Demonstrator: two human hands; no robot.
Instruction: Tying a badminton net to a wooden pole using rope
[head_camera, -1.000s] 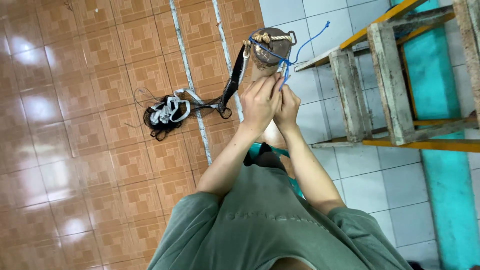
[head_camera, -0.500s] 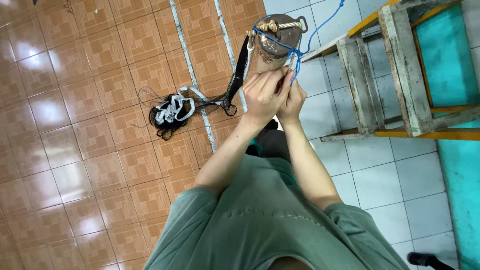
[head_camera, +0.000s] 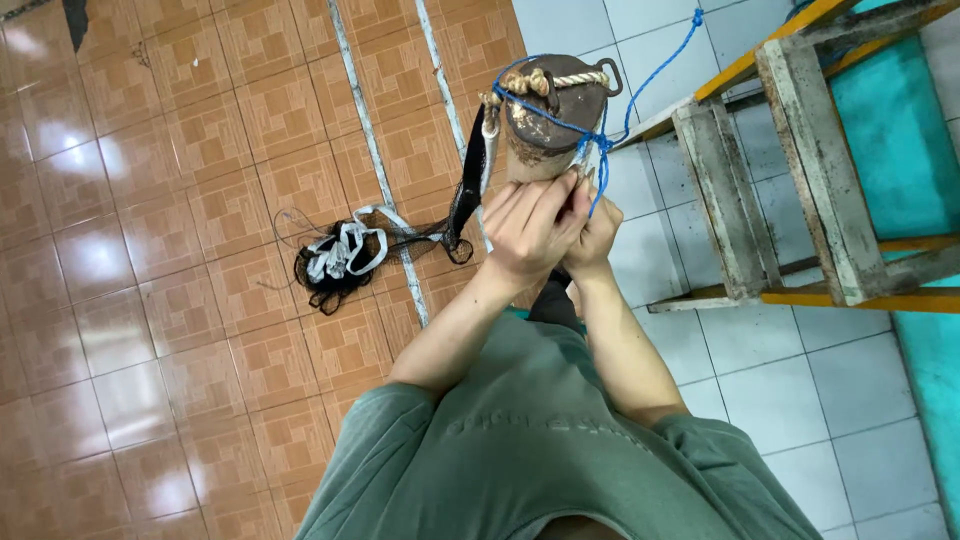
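floor (head_camera: 180, 250): glossy brown patterned tiles on the left, white tiles on the right, two pale strips running between them. a weathered wooden frame (head_camera: 800, 170) with yellow-painted edges stands on the white tiles at right, against a teal surface.

the brown post (head_camera: 550, 115) rises in front of the person, its rounded top wrapped by a beige rope (head_camera: 570, 78) and crossed by a thin blue cord (head_camera: 560, 112). the cord's far end runs up and right toward the frame. a strip of black net (head_camera: 468, 190) hangs from the post's left side and trails to a bunched heap with pale webbing on the brown tiles (head_camera: 335, 255).

left hand (head_camera: 530, 225): fingers curled closed just under the post top, gripping the work there; what lies inside the palm is hidden. right hand (head_camera: 592, 225): pressed against the left, fingers pinched on the blue cord where it drops beside the post.

judgement on technique: the knotting goes best with both hands close to the post, cord kept taut, each turn seated snug before tension is let off. slack would let the wrap slide on the rounded top.

room: open floor to the left and behind. the frame's leg is near on the right, so elbow swing that way is limited. the trailing net lies near the feet, a likely snag.
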